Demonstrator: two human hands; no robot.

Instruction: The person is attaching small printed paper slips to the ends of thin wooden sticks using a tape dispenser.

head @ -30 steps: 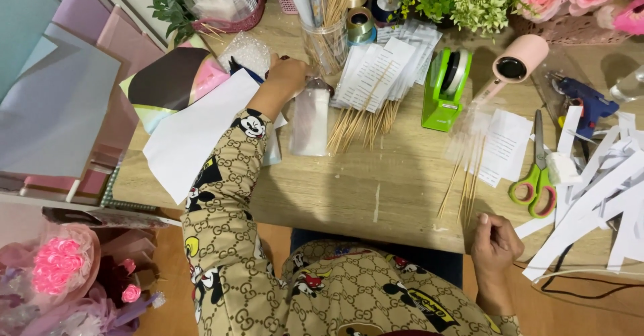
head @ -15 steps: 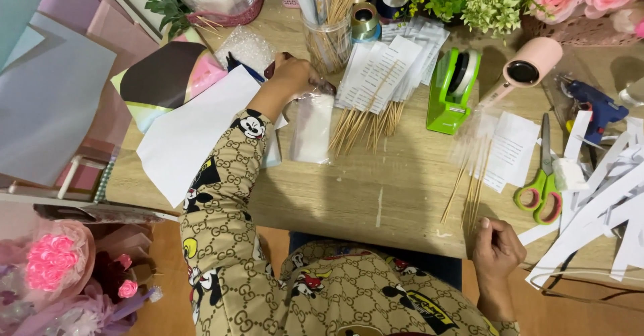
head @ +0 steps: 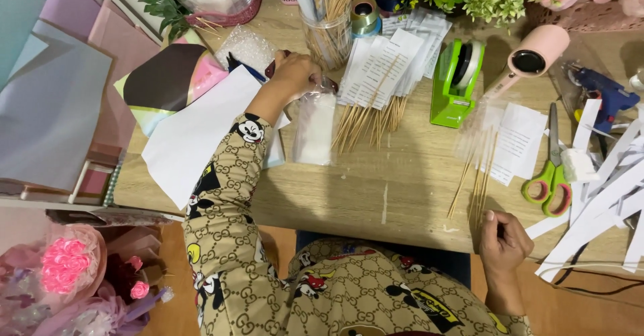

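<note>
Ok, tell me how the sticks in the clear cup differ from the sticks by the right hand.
The sticks in the clear cup stand upright, packed together; the sticks by the right hand lie flat on the wooden table, loosely spread. The cup's sticks sit at the far edge near the left hand; the others lie near the right hand. Both are thin, pale wooden skewers.
</note>
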